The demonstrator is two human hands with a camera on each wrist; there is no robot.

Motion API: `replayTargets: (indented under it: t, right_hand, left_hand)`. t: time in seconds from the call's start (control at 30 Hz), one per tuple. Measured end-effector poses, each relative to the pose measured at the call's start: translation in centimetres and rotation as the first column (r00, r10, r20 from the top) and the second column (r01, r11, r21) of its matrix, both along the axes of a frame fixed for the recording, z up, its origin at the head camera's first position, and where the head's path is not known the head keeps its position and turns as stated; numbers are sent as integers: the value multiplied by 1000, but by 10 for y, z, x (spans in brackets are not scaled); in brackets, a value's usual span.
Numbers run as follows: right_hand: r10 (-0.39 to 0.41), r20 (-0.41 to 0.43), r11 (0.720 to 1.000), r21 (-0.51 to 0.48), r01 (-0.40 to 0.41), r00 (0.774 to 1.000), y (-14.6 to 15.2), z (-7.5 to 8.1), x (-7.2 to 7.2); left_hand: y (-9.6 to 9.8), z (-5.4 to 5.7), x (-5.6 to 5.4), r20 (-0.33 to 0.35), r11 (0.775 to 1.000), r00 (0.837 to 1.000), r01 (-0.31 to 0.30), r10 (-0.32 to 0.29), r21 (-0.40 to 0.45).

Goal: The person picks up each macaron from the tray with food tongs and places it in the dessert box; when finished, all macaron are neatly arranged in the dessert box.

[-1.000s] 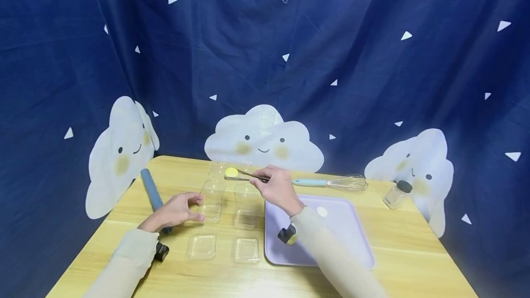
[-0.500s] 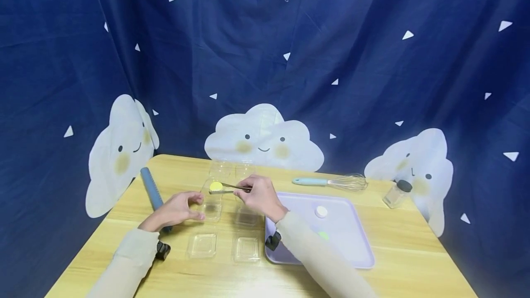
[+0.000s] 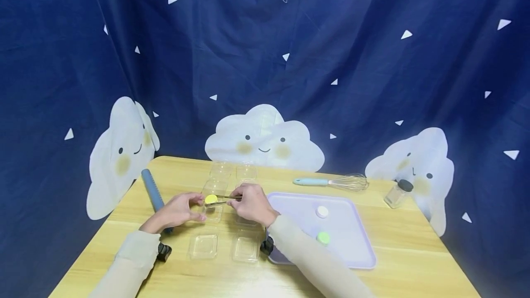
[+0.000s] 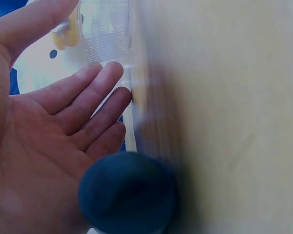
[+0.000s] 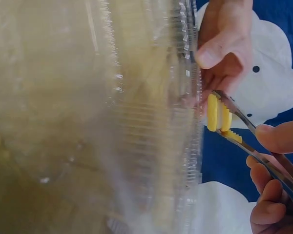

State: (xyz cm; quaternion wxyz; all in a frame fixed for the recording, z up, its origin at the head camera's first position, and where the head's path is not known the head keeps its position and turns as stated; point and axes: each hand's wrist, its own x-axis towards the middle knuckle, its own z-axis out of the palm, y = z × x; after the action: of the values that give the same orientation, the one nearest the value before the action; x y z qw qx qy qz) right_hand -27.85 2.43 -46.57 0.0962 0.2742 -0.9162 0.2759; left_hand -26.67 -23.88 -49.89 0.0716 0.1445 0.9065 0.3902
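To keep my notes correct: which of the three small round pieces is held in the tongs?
The yellow piece, between the tips of the metal tongs in the right hand. The white piece and green piece lie on the purple tray.

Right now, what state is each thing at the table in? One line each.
Yellow piece: pinched in tongs
Tongs: held by right hand
Left hand: thumb and fingers apart
Clear containers: nearest two empty; others unclear
Purple tray: bearing white piece, green piece
Whisk: lying flat
Jar: lid on
Blue bar: lying, partly hidden
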Motion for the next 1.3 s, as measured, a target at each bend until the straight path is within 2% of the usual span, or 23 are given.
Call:
replayTargets:
  t: [0.23, 0.6, 1.0, 1.3]
  right_hand:
    - [34, -24, 997, 70, -33, 999, -3, -8, -2]
    - [68, -56, 988, 146, -59, 996, -7, -7, -2]
    - [97, 28, 980, 173, -101, 995, -5, -6, -3]
    - [131, 16, 964, 231, -132, 991, -4, -6, -5]
  left_hand:
    - [0, 0, 1, -11, 1000, 1000, 5, -5, -3]
    - [0, -3, -1, -21, 1000, 1000, 9, -9, 0]
    - [1, -3, 1, -9, 1000, 1000, 5, -5, -12]
    - [2, 1, 2, 0, 1000, 1000, -10, 10, -13]
